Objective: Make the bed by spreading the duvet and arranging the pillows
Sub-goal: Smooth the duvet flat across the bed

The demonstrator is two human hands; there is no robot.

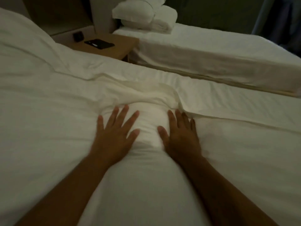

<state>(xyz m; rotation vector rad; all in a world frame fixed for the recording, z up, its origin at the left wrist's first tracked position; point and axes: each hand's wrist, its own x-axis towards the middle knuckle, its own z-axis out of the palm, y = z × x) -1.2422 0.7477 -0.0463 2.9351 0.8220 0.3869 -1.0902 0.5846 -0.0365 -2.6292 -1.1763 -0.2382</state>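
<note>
A white duvet [48, 128] covers the near bed and fills most of the view. My left hand [114, 136] and my right hand [180, 136] lie flat on it, palms down, fingers spread, side by side. Between and just beyond the fingertips the duvet is bunched into a ridge of folds [146, 97] that runs across the bed. A white pillow [21, 43] lies at the head of this bed at the upper left. Neither hand holds anything.
A wooden nightstand [123, 44] with a dark flat object [99, 44] and a small dark box [77, 36] stands between the beds. A second bed [211, 51] at the upper right carries a pile of white pillows [145, 13]. A dark curtain hangs at the far right.
</note>
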